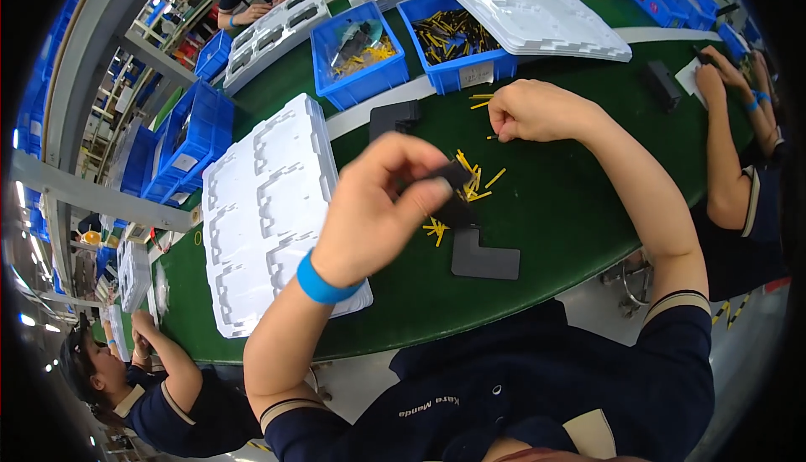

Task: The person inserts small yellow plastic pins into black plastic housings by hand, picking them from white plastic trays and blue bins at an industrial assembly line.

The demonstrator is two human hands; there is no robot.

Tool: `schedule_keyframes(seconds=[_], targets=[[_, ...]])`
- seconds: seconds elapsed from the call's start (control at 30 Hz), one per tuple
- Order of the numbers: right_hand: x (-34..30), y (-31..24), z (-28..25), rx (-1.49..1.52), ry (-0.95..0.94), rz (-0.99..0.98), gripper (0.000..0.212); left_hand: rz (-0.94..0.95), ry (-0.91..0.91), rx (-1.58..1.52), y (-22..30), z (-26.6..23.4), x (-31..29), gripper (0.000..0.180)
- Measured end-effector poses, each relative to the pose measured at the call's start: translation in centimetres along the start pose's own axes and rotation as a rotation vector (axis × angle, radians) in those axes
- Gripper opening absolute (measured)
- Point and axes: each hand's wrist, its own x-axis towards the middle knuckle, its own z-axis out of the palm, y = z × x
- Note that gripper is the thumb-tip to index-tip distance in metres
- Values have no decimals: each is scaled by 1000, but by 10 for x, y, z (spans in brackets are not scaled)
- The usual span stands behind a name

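Observation:
My left hand (382, 206) is closed round a black plastic part (455, 210), held tilted above the table. Under and beside that part lies a loose scatter of thin yellow strips (495, 178). My right hand (537, 111) pinches with thumb and forefinger near the tabletop. The tip of a small yellow-and-black strip (492, 137) shows at its fingertips; the rest is hidden. A flat black L-shaped part (485, 260) rests near the front edge, and another black part (393, 116) lies beyond my left hand.
A white moulded tray (269, 210) lies at the left on the green table (579, 193). Blue bins (361, 84) with yellow and black strips stand at the back, under stacked trays (537, 17). Co-workers sit at left, far side and right. A black block (663, 86) stands at right.

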Motion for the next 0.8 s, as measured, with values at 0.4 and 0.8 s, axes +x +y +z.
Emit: schedule_keyframes(seconds=[0.4, 0.8], targets=[[-13, 2, 5, 29, 204, -119, 11, -180, 119, -136, -32, 4, 16, 36], [-13, 5, 16, -71, 349, -258, 7, -236, 100, -37, -38, 1, 15, 19]])
